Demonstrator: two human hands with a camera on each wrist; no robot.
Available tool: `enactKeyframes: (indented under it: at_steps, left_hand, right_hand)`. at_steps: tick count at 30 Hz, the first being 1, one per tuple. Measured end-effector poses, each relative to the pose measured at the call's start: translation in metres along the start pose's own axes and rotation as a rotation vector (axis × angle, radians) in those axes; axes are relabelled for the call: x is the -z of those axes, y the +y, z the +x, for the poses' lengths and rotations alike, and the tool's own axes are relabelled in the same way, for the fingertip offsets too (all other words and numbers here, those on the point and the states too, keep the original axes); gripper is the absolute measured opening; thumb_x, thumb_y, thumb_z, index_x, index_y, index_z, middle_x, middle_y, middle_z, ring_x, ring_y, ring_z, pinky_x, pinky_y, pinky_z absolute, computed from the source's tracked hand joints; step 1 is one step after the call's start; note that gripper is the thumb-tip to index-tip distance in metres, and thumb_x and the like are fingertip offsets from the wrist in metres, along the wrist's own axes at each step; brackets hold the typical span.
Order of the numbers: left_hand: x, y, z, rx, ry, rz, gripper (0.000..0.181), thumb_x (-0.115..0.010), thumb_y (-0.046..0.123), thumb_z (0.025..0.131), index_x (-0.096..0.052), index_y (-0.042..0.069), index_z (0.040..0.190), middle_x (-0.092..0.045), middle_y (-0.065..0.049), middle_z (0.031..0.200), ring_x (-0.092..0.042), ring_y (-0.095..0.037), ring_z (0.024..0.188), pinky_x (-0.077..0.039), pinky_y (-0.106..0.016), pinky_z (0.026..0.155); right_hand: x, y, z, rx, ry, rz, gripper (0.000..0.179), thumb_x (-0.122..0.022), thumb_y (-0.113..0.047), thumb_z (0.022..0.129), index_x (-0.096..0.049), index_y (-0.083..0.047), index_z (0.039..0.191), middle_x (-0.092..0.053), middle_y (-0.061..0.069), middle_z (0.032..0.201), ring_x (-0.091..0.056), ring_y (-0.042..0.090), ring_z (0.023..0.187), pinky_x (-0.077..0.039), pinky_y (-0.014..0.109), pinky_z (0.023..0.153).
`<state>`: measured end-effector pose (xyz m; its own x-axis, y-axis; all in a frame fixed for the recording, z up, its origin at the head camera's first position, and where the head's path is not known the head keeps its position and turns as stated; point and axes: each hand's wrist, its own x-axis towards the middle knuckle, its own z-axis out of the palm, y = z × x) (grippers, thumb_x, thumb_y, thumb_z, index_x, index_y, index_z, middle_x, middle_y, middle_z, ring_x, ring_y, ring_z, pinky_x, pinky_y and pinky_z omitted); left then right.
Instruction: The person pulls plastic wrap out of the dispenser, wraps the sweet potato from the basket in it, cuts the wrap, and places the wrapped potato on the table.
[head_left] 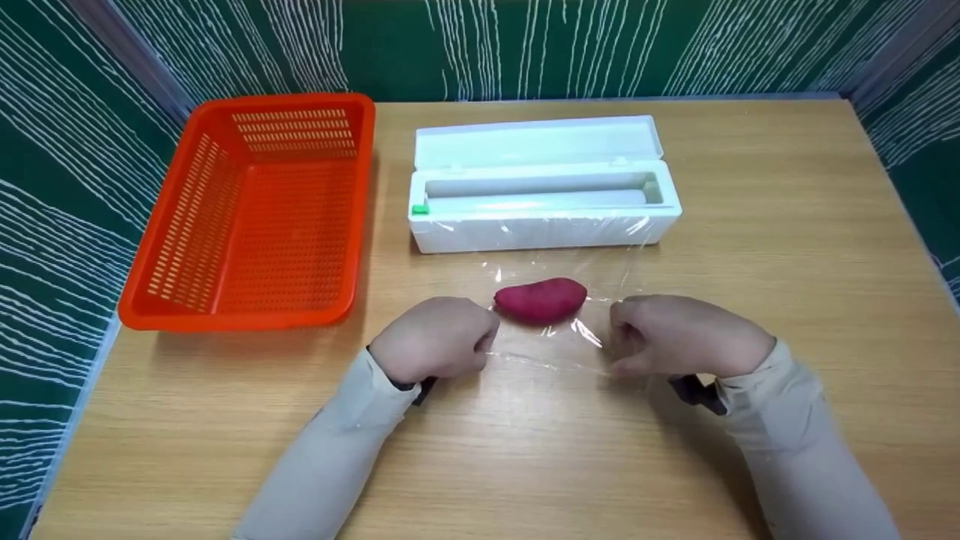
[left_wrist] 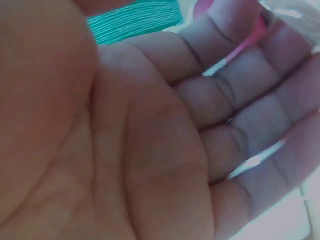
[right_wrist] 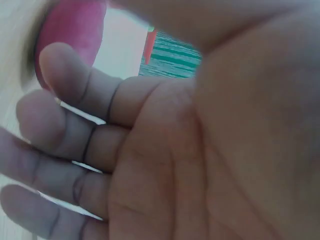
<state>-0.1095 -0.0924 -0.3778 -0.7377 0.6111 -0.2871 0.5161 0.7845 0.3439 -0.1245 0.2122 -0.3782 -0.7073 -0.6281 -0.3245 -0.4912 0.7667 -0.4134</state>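
Here, the sweet potato [head_left: 541, 301] lies near the middle of the table [head_left: 487, 465], and clear film [head_left: 525, 346] spreads about it from the box [head_left: 540, 232], which stands open toward the far edge; whether the film runs over or under it, I cannot tell. The left hand [head_left: 435, 341] and right hand [head_left: 686, 334] rest at the film's two sides, fingers loosely bent, unclenched. The basket [head_left: 232, 325] sits at the table's far left corner.
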Motion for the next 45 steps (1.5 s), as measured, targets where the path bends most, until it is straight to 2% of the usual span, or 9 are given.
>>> enactKeyframes:
  at_steps: [6,10,14,22,27,30,34,39,45]
  left_hand:
    - [0.006,0.0,0.0,-0.043,0.02,-0.003,0.013,-0.061,0.001,0.093,-0.068,0.012,0.091,-0.063,0.002,0.08,-0.058,-0.021,0.074,-0.048,-0.034,0.071]
    - [0.007,0.0,0.001,-0.054,0.033,-0.008,0.027,-0.056,0.001,0.095,-0.077,0.012,0.108,-0.075,-0.001,0.103,-0.068,-0.023,0.091,-0.055,-0.038,0.087]
    - [0.006,-0.001,0.003,-0.079,0.06,0.007,0.029,-0.058,0.002,0.095,-0.081,0.013,0.109,-0.077,0.0,0.11,-0.071,-0.021,0.101,-0.055,-0.039,0.095]
    - [0.003,-0.001,0.005,-0.114,0.125,0.038,0.02,-0.06,0.006,0.096,-0.076,0.014,0.087,-0.066,0.003,0.085,-0.06,-0.018,0.08,-0.053,-0.035,0.078]
    - [0.003,0.0,0.006,-0.116,0.137,0.051,0.017,-0.06,0.01,0.099,-0.074,0.015,0.09,-0.063,0.004,0.084,-0.057,-0.017,0.078,-0.05,-0.034,0.074]
    - [0.003,0.001,0.006,-0.124,0.151,0.054,0.018,-0.059,0.009,0.098,-0.074,0.014,0.089,-0.064,0.003,0.082,-0.057,-0.018,0.076,-0.051,-0.035,0.072]
    - [0.003,-0.001,0.005,-0.13,0.169,0.042,0.021,-0.059,0.006,0.097,-0.078,0.014,0.093,-0.071,0.003,0.088,-0.064,-0.017,0.079,-0.055,-0.035,0.076]
    - [0.004,-0.002,0.005,-0.114,0.169,0.035,0.028,-0.056,0.002,0.096,-0.079,0.015,0.105,-0.076,0.002,0.102,-0.071,-0.018,0.092,-0.057,-0.035,0.085]
    - [0.004,-0.002,0.004,-0.1,0.177,0.047,0.023,-0.055,0.004,0.094,-0.075,0.013,0.101,-0.072,0.002,0.093,-0.065,-0.019,0.083,-0.054,-0.036,0.075]
  right_hand:
    - [-0.003,-0.004,0.003,-0.007,-0.027,0.005,0.041,-0.087,-0.044,0.079,-0.055,-0.018,0.084,-0.046,-0.005,0.073,-0.045,0.013,0.07,-0.038,0.03,0.063]
    - [-0.007,-0.006,0.007,-0.009,-0.052,0.002,0.044,-0.087,-0.047,0.078,-0.055,-0.018,0.085,-0.047,-0.004,0.075,-0.045,0.014,0.071,-0.038,0.031,0.063]
    - [-0.014,-0.008,0.011,-0.017,-0.068,-0.017,0.046,-0.088,-0.05,0.076,-0.054,-0.019,0.085,-0.049,-0.005,0.077,-0.047,0.015,0.072,-0.039,0.031,0.065]
    - [-0.024,-0.008,0.02,0.038,-0.056,-0.056,0.047,-0.088,-0.046,0.076,-0.05,-0.018,0.08,-0.046,-0.006,0.072,-0.045,0.014,0.07,-0.04,0.03,0.065]
    - [-0.022,-0.006,0.02,0.058,-0.058,-0.073,0.035,-0.084,-0.032,0.083,-0.052,-0.018,0.081,-0.046,-0.005,0.074,-0.045,0.015,0.073,-0.04,0.032,0.067]
    - [-0.022,-0.005,0.019,0.131,-0.016,-0.075,0.027,-0.08,-0.021,0.086,-0.055,-0.019,0.077,-0.049,-0.007,0.072,-0.046,0.012,0.071,-0.042,0.03,0.066]
    - [-0.022,-0.004,0.017,0.206,0.06,-0.093,0.029,-0.076,-0.011,0.087,-0.055,-0.02,0.07,-0.049,-0.008,0.069,-0.045,0.008,0.067,-0.043,0.027,0.063]
    - [-0.018,-0.004,0.015,0.179,0.069,-0.092,0.028,-0.074,-0.011,0.089,-0.055,-0.02,0.071,-0.047,-0.009,0.07,-0.044,0.008,0.066,-0.042,0.026,0.061]
    - [-0.014,-0.003,0.014,0.129,0.043,-0.073,0.021,-0.07,-0.009,0.089,-0.057,-0.02,0.075,-0.05,-0.008,0.073,-0.046,0.009,0.067,-0.043,0.028,0.062]
